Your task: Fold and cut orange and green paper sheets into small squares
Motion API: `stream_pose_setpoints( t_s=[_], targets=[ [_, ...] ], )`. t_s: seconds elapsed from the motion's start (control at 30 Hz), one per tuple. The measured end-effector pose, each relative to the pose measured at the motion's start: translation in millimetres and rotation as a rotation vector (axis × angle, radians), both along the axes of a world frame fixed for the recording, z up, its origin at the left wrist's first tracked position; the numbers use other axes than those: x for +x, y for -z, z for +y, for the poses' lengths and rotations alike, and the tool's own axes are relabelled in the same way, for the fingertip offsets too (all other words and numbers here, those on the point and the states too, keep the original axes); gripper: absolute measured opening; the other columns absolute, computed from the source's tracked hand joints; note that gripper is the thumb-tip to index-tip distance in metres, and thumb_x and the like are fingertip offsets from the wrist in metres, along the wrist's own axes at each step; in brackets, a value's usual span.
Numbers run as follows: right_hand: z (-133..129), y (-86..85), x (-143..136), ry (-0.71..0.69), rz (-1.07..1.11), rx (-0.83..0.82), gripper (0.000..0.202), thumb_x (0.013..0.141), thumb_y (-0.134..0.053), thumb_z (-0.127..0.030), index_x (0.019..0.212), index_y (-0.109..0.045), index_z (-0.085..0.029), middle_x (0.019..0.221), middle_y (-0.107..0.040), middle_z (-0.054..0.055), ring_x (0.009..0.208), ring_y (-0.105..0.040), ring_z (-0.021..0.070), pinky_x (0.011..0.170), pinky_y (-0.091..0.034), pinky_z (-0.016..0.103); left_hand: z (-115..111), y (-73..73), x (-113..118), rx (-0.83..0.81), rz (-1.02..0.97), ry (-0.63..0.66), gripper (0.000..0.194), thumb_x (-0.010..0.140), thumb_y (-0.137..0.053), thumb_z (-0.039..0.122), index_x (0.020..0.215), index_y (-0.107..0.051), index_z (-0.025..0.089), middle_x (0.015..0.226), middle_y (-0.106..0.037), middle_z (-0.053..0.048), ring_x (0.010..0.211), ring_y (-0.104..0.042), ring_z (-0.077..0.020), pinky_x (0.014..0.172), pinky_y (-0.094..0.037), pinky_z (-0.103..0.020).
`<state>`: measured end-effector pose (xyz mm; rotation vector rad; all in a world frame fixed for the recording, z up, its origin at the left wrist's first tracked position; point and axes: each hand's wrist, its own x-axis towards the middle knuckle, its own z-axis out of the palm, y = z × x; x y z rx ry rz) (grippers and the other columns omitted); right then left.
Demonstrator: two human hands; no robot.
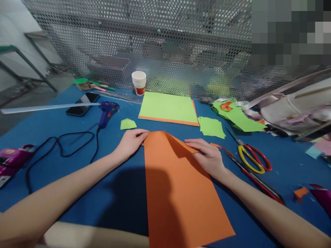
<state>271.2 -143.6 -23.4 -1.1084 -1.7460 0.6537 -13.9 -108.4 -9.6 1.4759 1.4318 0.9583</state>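
Observation:
A long sheet of orange paper [170, 186] lies lengthwise before me on the blue table, its far edge lifted and bent. At the far left corner my left hand [133, 143] pinches the paper between thumb and fingers. My right hand [208, 155] grips the far right part, where the sheet curls upward and casts a dark fold shadow. The near end of the paper reaches the bottom of the view. Just beyond the sheet rest a stack of green and orange paper [168, 106] and a pile of small green paper squares [212, 126].
Left are a blue glue gun [105, 112] with its cord, a phone [82, 104] and a purple tool [14, 162]. Paper cups [139, 82] stand by the perforated metal panel [155, 44]. Two pairs of scissors [249, 158] lie right, below green scraps [240, 117] and a bag [297, 96].

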Motion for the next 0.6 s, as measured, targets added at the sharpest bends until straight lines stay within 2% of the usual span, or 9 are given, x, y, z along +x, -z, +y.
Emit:
stream_pose_setpoints(
  t_s=[0.07,0.13,0.23,0.37,0.47,0.6],
  targets=[
    [-7.7,1.5,1.9,-0.120,-0.119,0.195,0.036,0.079,-0.054,-0.010,0.104,-0.074,-0.026,0.107,-0.076,0.006,0.101,-0.071,0.0225,0.091,-0.057,0.041,4.4,-3.3,-6.4,0.068,0.187,0.038,0.024,0.080,-0.058,0.034,0.085,-0.077,0.021,0.090,-0.076,-0.005,0.082,-0.066,-0.0222,0.078,-0.051,-0.034],
    [-15.5,3.4,3.1,-0.253,-0.274,0.421,0.052,0.082,-0.048,-0.003,0.127,-0.064,-0.024,0.118,-0.072,0.010,0.112,-0.067,0.0221,0.093,-0.057,0.041,9.7,-4.4,-13.1,0.156,0.346,0.084,0.023,0.081,-0.056,0.028,0.083,-0.078,0.022,0.090,-0.076,-0.004,0.086,-0.067,-0.0226,0.083,-0.051,-0.034],
    [-26.5,5.1,1.7,-0.403,-0.453,0.566,0.062,0.084,-0.047,-0.001,0.144,-0.046,-0.018,0.127,-0.066,0.015,0.127,-0.056,0.0233,0.099,-0.054,0.043,15.6,-2.1,-20.3,0.217,0.487,0.151,0.025,0.083,-0.052,0.022,0.085,-0.078,0.022,0.092,-0.076,-0.003,0.087,-0.068,-0.0222,0.085,-0.052,-0.034],
    [-37.0,4.7,-5.1,-0.486,-0.560,0.596,0.054,0.086,-0.046,-0.001,0.139,-0.048,-0.009,0.125,-0.066,0.020,0.132,-0.049,0.0255,0.105,-0.049,0.048,15.6,1.3,-21.5,0.245,0.549,0.159,0.025,0.083,-0.052,0.016,0.091,-0.076,0.020,0.096,-0.075,-0.004,0.089,-0.068,-0.0214,0.085,-0.052,-0.033],
    [-42.5,4.2,-11.9,-0.460,-0.615,0.630,0.046,0.086,-0.048,-0.001,0.132,-0.053,-0.007,0.123,-0.067,0.021,0.133,-0.048,0.0264,0.107,-0.046,0.050,14.0,2.3,-18.7,0.280,0.590,0.153,0.023,0.084,-0.051,0.014,0.092,-0.074,0.017,0.093,-0.074,-0.006,0.088,-0.067,-0.0214,0.084,-0.051,-0.033],
    [-50.1,6.4,-21.8,-0.401,-0.683,0.636,0.043,0.088,-0.049,-0.003,0.131,-0.054,-0.009,0.125,-0.066,0.018,0.134,-0.047,0.0260,0.109,-0.043,0.051,15.1,6.8,-15.2,0.344,0.654,0.180,0.025,0.088,-0.048,0.012,0.091,-0.072,0.015,0.094,-0.070,-0.009,0.093,-0.064,-0.0226,0.088,-0.050,-0.035]
  ],
)
